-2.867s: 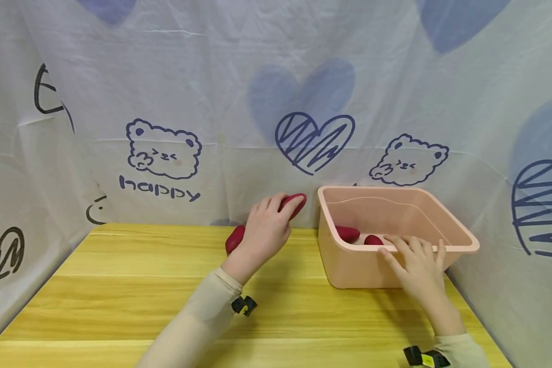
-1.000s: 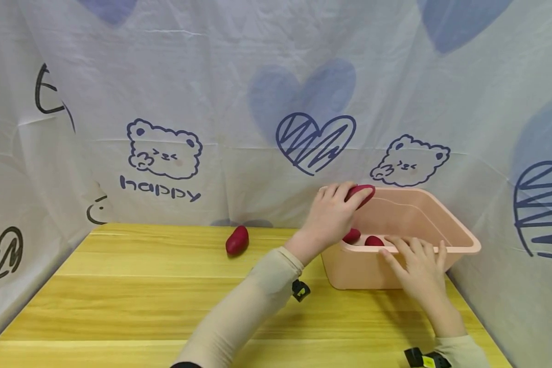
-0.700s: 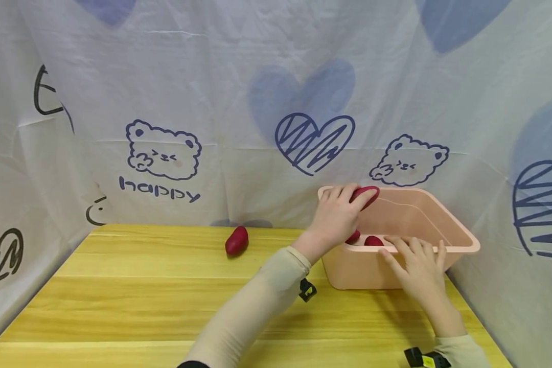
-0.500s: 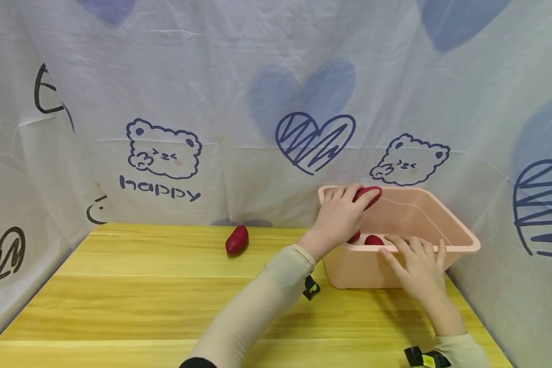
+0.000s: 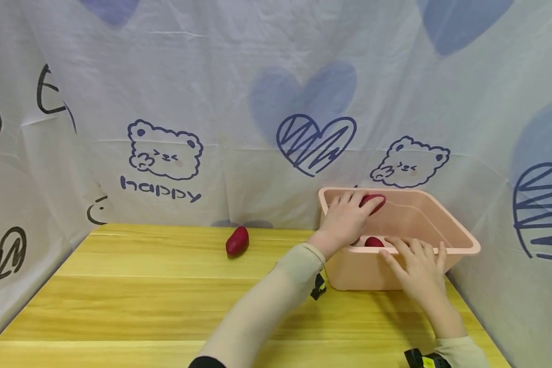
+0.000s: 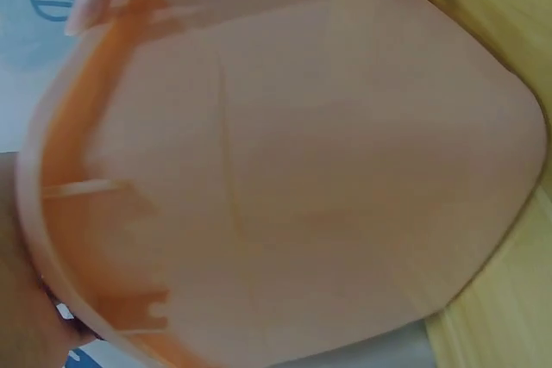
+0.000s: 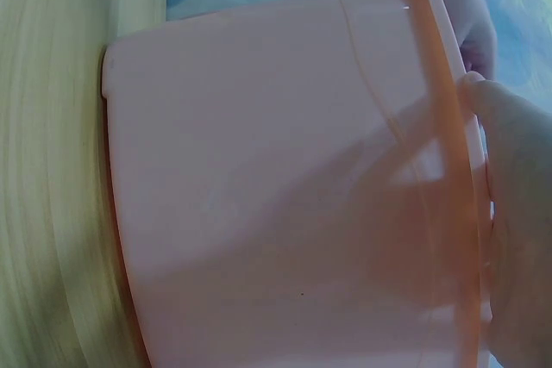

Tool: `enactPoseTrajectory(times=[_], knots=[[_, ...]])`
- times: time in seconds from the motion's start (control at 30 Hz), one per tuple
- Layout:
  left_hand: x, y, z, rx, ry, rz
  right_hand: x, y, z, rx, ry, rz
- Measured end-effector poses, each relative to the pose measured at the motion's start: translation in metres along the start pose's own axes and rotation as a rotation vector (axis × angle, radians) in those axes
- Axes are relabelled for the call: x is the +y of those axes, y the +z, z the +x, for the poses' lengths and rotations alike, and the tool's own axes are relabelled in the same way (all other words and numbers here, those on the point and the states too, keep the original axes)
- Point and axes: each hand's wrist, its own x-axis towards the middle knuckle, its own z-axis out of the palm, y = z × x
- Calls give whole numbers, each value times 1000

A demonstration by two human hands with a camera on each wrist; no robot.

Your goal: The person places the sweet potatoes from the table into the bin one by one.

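My left hand (image 5: 347,217) grips a dark red, oblong sweet potato (image 5: 374,203) by its sides, over the left part of a pink plastic bin (image 5: 451,225). My right hand (image 5: 418,268) holds the bin's near rim, fingers hooked over it and thumb in front. Inside the bin, another sweet potato (image 5: 374,242) shows just above the near rim; a sliver of one more is mostly hidden by my left hand. On the table at the back lies a single sweet potato (image 5: 237,242). Both wrist views are filled by the bin's outer wall (image 6: 328,144) (image 7: 285,170).
The bin stands at the right end of a light wooden table (image 5: 133,291). A white cloth (image 5: 239,168) printed with hearts and bears hangs close behind and along both sides.
Holding a sweet potato, my left hand has moved right from beside the table's sweet potato to over the bin, and has lowered slightly. The right hand has stayed on the rim.
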Motion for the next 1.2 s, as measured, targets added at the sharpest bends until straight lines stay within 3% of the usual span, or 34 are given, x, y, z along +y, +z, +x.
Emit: enactPoseTrajectory(times=[0.37,0.6,1.2], knots=[[-3,5,3,-58,36,-49,-1,1,3,-6,2,4],[1,6,4,-122,0,-102,2,2,2,-11,2,1],[1,8,3,-144,-35,-137,1,1,0,-7,1,-4]])
